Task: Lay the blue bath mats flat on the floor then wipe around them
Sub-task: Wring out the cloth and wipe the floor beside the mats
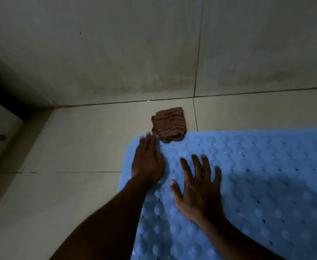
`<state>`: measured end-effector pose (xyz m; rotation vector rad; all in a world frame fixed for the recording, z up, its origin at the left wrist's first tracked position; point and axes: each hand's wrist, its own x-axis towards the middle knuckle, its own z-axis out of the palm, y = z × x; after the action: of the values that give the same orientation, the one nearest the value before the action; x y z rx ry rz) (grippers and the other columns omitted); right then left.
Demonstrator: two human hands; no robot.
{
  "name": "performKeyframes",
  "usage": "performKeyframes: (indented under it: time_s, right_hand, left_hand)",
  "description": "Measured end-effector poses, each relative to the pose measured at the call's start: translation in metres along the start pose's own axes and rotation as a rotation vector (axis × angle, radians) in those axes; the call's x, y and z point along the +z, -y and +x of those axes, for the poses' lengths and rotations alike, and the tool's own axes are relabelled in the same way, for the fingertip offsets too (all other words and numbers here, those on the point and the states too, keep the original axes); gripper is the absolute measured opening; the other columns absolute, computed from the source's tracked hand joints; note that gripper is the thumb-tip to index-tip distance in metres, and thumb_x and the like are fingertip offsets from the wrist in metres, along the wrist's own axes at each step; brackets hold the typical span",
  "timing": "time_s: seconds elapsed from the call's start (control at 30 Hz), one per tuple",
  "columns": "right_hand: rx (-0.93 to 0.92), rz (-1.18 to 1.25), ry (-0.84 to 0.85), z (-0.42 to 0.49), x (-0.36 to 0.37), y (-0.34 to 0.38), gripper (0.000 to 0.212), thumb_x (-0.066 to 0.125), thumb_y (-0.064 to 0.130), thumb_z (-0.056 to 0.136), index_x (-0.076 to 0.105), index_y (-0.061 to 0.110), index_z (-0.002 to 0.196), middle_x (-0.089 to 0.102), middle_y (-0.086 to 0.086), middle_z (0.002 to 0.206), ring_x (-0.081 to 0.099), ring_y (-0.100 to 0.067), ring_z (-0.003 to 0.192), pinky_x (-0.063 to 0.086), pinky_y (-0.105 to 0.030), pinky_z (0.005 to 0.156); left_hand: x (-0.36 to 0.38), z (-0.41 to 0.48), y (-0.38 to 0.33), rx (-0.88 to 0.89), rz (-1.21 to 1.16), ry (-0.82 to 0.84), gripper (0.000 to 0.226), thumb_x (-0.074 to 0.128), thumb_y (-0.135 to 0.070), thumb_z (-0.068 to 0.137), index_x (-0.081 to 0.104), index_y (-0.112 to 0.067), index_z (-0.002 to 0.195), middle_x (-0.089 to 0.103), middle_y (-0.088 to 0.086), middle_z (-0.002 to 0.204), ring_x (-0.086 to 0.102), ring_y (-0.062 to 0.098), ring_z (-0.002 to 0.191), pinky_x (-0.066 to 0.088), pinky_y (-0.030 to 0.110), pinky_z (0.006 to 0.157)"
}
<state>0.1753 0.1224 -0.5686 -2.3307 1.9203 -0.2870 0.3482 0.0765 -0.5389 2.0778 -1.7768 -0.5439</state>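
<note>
Pale beige floor tiles with thin dark joints fill the dim room, and they meet a tiled wall of the same colour at the far side. On this floor lies a blue bath mat, spread flat over the near right part of the scene; its rounded far-left corner is in view, and the mat runs out of the picture at the right and at the near edge. Its surface is covered with rows of round bumps and small holes. Both hands rest on the mat, palms down. The left hand is open and flat, fingers together, placed on the left border of the mat just near the rounded corner; it looks a little blurred. The right hand is open too, with the fingers spread wide, pressing flat on the mat to the right of the left hand and slightly nearer. The hands do not touch each other and hold nothing. Just beyond the far edge of the mat lies a folded brown cloth with reddish stripes; its near end overlaps the mat edge. At the far left, a dark shadowed corner stands beside a pale block.
</note>
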Motion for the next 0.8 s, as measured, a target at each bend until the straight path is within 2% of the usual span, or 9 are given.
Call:
performKeyframes:
  time_s: [0.13,0.27,0.33,0.37,0.43,0.53,0.6,0.7,0.8]
  right_hand:
    - [0.028,0.053,-0.039,-0.001,-0.007,0.001,0.057,0.036,0.048,0.094,0.049,0.026,0.145,0.043,-0.004,0.156,0.027,-0.029,0.150,0.019,-0.060,0.117]
    - [0.040,0.180,-0.160,0.016,-0.013,-0.005,0.059,0.046,0.046,0.085,0.051,0.023,0.139,0.056,-0.002,0.139,0.049,-0.027,0.132,0.034,-0.051,0.103]
    - [-0.042,0.190,-0.212,0.047,-0.020,-0.003,0.058,0.047,0.046,0.087,0.051,0.022,0.139,0.054,-0.004,0.141,0.048,-0.029,0.131,0.035,-0.049,0.099]
    - [-0.108,0.178,-0.204,0.067,-0.026,0.003,0.058,0.046,0.047,0.089,0.049,0.022,0.141,0.049,-0.005,0.146,0.043,-0.030,0.137,0.034,-0.051,0.103]
    - [-0.259,0.148,-0.095,0.107,-0.030,0.019,0.058,0.043,0.047,0.092,0.042,0.026,0.147,0.036,-0.002,0.159,0.025,-0.029,0.150,0.021,-0.058,0.115]
    - [-0.351,0.077,0.235,0.151,-0.027,0.027,0.059,0.030,0.050,0.100,0.024,0.031,0.155,0.016,0.002,0.167,0.005,-0.026,0.155,0.001,-0.060,0.120]
    - [-0.341,0.040,0.368,0.164,-0.020,0.016,0.058,0.024,0.050,0.102,0.018,0.033,0.156,0.012,0.003,0.168,0.006,-0.023,0.155,0.004,-0.062,0.120]
    - [-0.324,0.050,0.333,0.171,-0.024,-0.007,0.054,0.028,0.046,0.101,0.026,0.034,0.154,0.019,0.002,0.166,0.015,-0.024,0.153,0.014,-0.060,0.119]
    - [-0.267,0.041,0.357,0.176,-0.036,-0.043,0.049,0.034,0.042,0.101,0.032,0.036,0.150,0.023,0.001,0.164,0.021,-0.026,0.151,0.017,-0.059,0.118]
  left_hand:
    - [0.021,-0.058,0.007,-0.059,0.223,-0.054,0.061,0.026,-0.030,0.105,0.011,-0.017,0.163,-0.001,0.004,0.171,-0.008,0.019,0.157,-0.005,0.037,0.128]
    - [0.022,-0.052,0.006,-0.048,0.246,-0.146,0.067,0.017,-0.037,0.097,0.024,-0.020,0.161,0.011,0.004,0.171,0.004,0.021,0.158,0.003,0.039,0.128]
    - [0.024,-0.053,0.008,-0.042,0.272,-0.119,0.066,0.018,-0.037,0.097,0.024,-0.021,0.161,0.011,0.003,0.171,0.004,0.021,0.158,0.003,0.039,0.128]
    - [0.025,-0.053,0.008,-0.039,0.280,-0.110,0.066,0.020,-0.037,0.098,0.022,-0.022,0.162,0.009,0.003,0.171,0.003,0.021,0.158,0.002,0.039,0.128]
    - [0.025,-0.052,0.009,-0.040,0.286,-0.100,0.064,0.022,-0.036,0.099,0.020,-0.023,0.162,0.007,0.002,0.171,0.001,0.021,0.158,0.001,0.039,0.128]
    - [0.025,-0.051,0.009,-0.051,0.298,-0.092,0.063,0.025,-0.035,0.100,0.018,-0.023,0.162,0.005,0.002,0.172,0.000,0.021,0.158,0.001,0.040,0.128]
    - [0.024,-0.051,0.009,-0.048,0.294,-0.087,0.065,0.021,-0.037,0.099,0.017,-0.024,0.162,0.005,0.001,0.172,-0.001,0.020,0.158,0.000,0.039,0.127]
    - [0.022,-0.049,0.011,-0.051,0.289,-0.081,0.066,0.019,-0.039,0.098,0.016,-0.025,0.162,0.004,0.000,0.172,-0.001,0.019,0.158,-0.001,0.038,0.127]
    - [0.021,-0.051,0.010,-0.051,0.290,-0.052,0.066,0.019,-0.040,0.098,0.013,-0.026,0.163,0.001,-0.001,0.172,-0.004,0.019,0.158,-0.001,0.038,0.127]
